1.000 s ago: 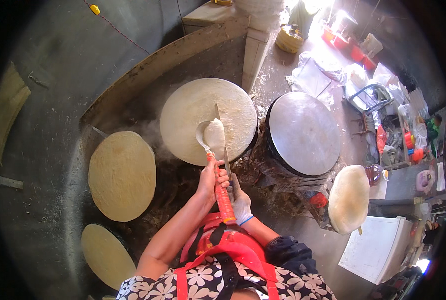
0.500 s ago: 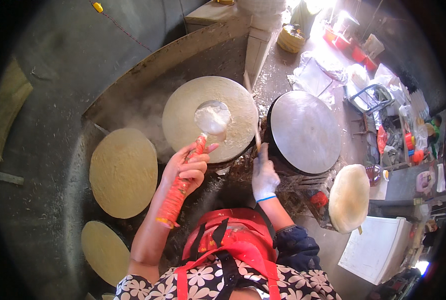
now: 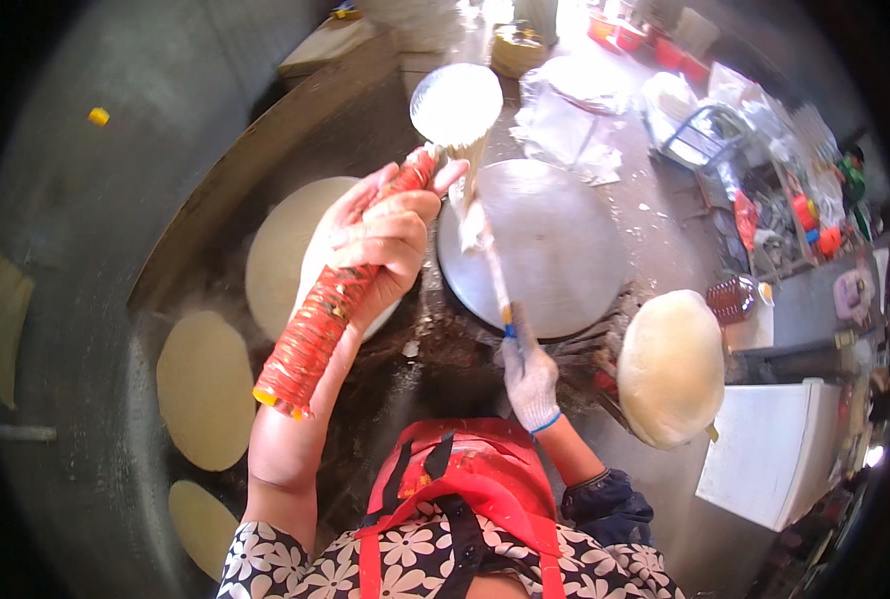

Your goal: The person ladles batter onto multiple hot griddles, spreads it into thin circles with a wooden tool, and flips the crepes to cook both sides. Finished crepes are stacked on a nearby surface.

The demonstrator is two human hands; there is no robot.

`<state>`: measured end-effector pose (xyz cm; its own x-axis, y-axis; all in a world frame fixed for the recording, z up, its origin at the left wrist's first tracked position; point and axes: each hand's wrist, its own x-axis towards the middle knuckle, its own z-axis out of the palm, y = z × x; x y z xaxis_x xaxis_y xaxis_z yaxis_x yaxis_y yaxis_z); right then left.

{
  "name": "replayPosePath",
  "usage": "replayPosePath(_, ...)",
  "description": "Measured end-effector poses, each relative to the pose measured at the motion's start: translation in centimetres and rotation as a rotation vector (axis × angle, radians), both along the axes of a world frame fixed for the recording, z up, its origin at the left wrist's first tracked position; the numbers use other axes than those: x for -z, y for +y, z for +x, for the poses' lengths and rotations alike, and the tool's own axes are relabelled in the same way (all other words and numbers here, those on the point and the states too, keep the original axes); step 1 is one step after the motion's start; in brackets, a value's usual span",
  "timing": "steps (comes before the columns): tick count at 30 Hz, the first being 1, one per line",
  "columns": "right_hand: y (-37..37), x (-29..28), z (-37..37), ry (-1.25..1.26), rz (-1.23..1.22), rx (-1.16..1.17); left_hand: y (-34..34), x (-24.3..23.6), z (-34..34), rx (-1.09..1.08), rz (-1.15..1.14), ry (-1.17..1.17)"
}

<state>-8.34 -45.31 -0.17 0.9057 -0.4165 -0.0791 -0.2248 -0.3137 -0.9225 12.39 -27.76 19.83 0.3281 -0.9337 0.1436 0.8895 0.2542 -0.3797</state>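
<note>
My bare left hand (image 3: 380, 235) is wrapped around the thick red-wound handle of a ladle (image 3: 455, 108). The ladle's pale bowl is raised above the far edge of a bare round griddle (image 3: 575, 230), too bright to show what it contains. In my gloved right hand (image 3: 531, 381) is a wooden stick (image 3: 495, 275) with a blue and yellow band. Whitish batter clings to its far part, which lies over that griddle's left side, just below the ladle. Behind my left hand a second griddle carries a pale round flatbread (image 3: 283, 245), partly hidden by the hand and forearm.
Two flat rounds, a nearer one (image 3: 200, 544) and a farther one (image 3: 205, 389), lie at the left. A puffed flatbread (image 3: 671, 369) rests at the right near a white cabinet (image 3: 765, 449) and a bottle of dark liquid (image 3: 735, 299). A curved low wall (image 3: 235, 160) borders the far left.
The ladle has lifted off the batter-covered griddle and swung right and away from me. The stick has come over the bare griddle. The whole view has shifted right.
</note>
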Motion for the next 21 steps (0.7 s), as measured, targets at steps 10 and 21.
replayPosePath(10,-19.1,0.4,-2.5,0.082,-0.192,0.210,-23.5,10.3,1.1,0.206,0.603,-0.261)
replayPosePath(21,-17.8,4.4,-6.7,0.167,-0.025,0.264,-31.1,20.3,-0.1,-0.131,1.378,-1.356)
